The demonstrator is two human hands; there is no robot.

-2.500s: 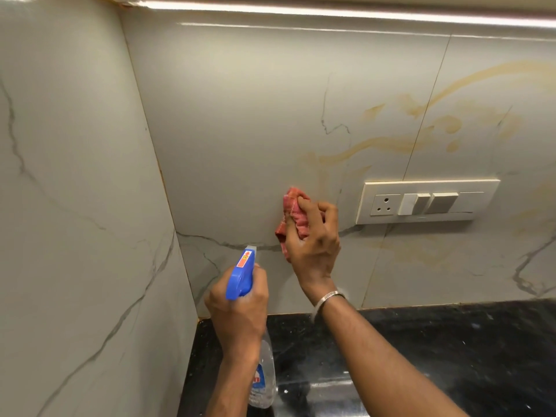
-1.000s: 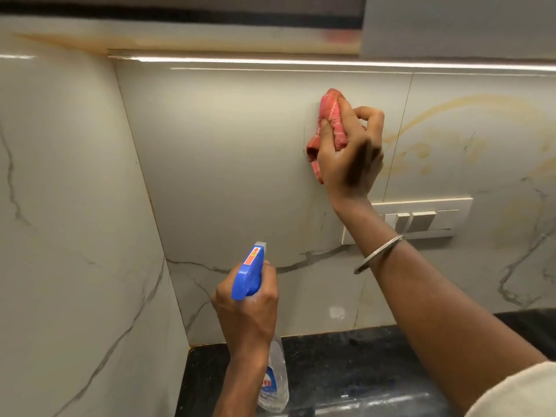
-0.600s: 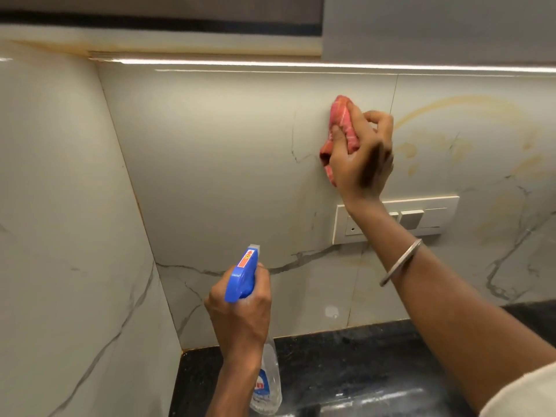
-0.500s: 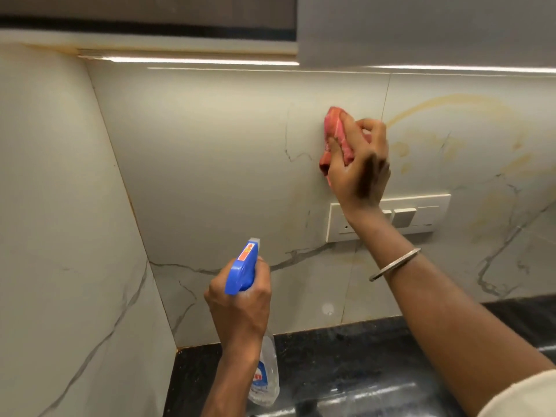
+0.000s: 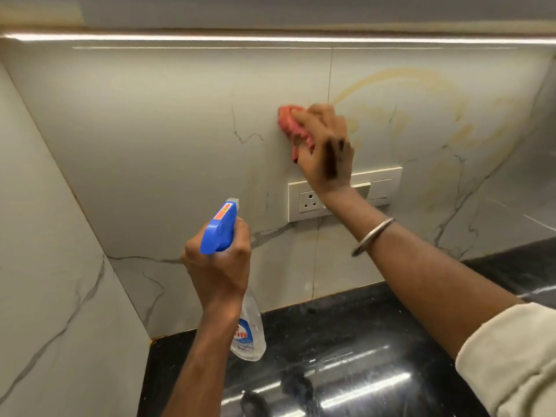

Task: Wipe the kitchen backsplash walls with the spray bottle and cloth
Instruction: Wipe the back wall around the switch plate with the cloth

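Lower than a moment ago, the right hand (image 5: 326, 152) clutches the pink cloth (image 5: 287, 123) against the backsplash (image 5: 150, 130), just above the switch plate (image 5: 386, 188). The left hand (image 5: 219, 266) grips the spray bottle (image 5: 221, 228) above the desk (image 5: 346, 341). A further downstroke could wet the socket (image 5: 310, 201).

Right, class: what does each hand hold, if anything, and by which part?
The left hand holds the spray bottle by its neck, under the blue trigger head. The right hand grips the bunched pink cloth against the backsplash.
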